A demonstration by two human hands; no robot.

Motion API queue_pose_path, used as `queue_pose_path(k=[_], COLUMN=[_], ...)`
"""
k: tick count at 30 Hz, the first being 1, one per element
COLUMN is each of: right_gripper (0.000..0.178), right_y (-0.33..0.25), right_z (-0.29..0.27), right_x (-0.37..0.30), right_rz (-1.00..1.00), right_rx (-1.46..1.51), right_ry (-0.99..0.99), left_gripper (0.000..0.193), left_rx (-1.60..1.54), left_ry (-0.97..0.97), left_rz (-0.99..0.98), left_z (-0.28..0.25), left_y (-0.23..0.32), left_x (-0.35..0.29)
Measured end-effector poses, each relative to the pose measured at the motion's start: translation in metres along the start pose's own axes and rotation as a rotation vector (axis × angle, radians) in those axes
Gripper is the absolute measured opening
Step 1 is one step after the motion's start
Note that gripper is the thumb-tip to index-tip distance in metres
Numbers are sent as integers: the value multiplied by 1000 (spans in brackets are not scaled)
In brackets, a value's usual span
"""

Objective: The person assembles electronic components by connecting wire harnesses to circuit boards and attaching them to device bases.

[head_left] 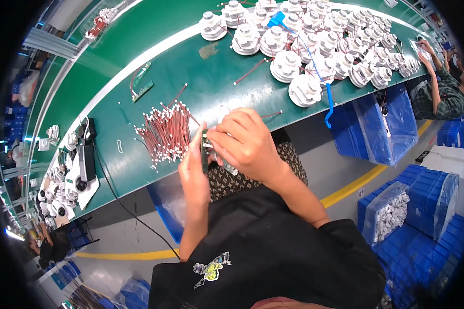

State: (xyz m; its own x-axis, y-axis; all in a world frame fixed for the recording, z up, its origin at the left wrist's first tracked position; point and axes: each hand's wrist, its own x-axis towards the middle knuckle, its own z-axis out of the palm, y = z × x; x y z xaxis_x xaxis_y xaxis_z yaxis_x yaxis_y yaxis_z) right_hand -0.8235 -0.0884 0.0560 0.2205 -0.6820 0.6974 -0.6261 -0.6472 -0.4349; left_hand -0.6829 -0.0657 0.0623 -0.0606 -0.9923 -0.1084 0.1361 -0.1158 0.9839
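Observation:
My left hand (195,167) grips a narrow green circuit board (205,154) on edge, in front of my body at the bench edge. Over the board's right side my right hand (246,147) is closed, its fingertips pinched against the board. A small white part shows near those fingertips; whether it is a wire plug cannot be made out. Just beyond my left hand lies a pile of short red-and-black wires (166,131) with white connectors at their ends. Farther off, two loose green circuit boards (142,91) rest on the green bench top (191,67).
Rows of white round housings (304,90) crowd the far right of the bench, with a blue cable (328,103) hanging over its edge. A black box (87,162) with a cord stands at left. Blue bins (376,123) sit below; a co-worker (441,90) works at far right.

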Motion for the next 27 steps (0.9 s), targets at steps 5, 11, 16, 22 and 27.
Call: queue_pose_path(k=[5, 11, 16, 22, 27], right_gripper=[26, 24, 24, 22, 39], right_y=[-6, -10, -10, -3, 23], right_z=[7, 7, 13, 10, -17], right_x=[-6, -12, -10, -4, -13], right_rz=[33, 62, 100, 151, 402], right_rx=[-8, 27, 30, 156, 202], right_ry=[30, 57, 68, 122, 57], left_gripper=[50, 48, 46, 48, 47], left_rx=[164, 89, 135, -6, -282], left_ry=[70, 58, 107, 114, -15], left_rz=[75, 14, 27, 29, -105], left_z=[5, 7, 10, 14, -9], left_y=[-8, -17, -19, -13, -25], left_x=[-9, -17, -16, -2, 6])
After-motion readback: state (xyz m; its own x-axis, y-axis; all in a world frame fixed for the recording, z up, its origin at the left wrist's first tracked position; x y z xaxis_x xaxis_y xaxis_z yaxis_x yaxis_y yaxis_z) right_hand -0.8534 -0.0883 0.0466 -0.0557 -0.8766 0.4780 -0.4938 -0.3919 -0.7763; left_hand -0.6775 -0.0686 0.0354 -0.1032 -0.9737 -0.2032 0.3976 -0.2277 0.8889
